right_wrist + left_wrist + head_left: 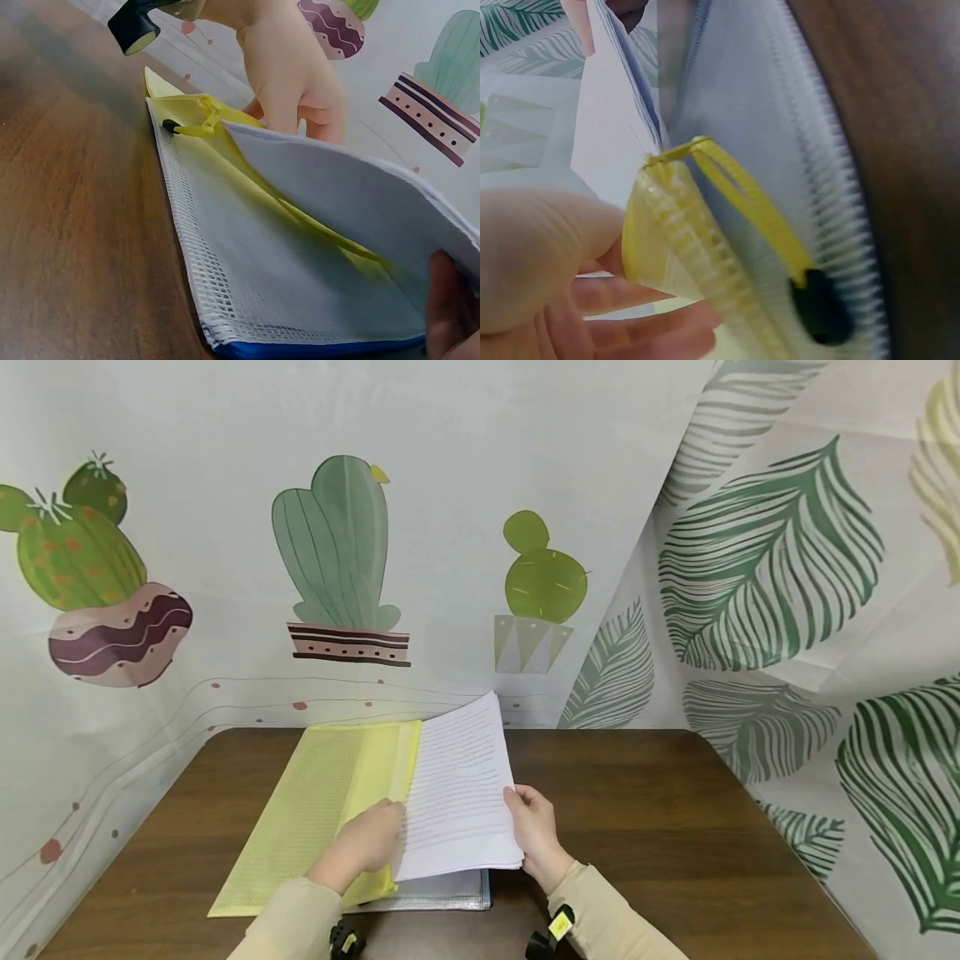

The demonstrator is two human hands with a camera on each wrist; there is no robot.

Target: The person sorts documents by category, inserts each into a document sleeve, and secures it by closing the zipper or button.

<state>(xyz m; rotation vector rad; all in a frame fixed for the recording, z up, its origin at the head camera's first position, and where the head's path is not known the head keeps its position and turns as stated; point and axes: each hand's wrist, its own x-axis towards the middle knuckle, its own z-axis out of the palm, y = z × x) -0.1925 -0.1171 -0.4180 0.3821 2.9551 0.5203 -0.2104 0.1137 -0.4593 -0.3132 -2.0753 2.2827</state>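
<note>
A yellow mesh zipper pouch [300, 810] lies on the left of the table. My left hand [369, 837] pinches its edge between thumb and fingers, close to the corner. A yellow pull cord with a black end [821, 307] hangs from that corner. Printed white paper sheets [457, 785] in a stack lean up beside the pouch, with their left edge at its mouth. How far they reach inside is hidden. My right hand [536, 827] grips the stack by its right edge, thumb on top. Underneath lies a whitish mesh zipper pouch [300, 270] with a blue edge.
The brown wooden table [660, 827] stretches off to the right. Behind it hangs a cloth [450, 543] printed with cacti and leaves. A black wrist device [551, 935] is strapped at the right sleeve.
</note>
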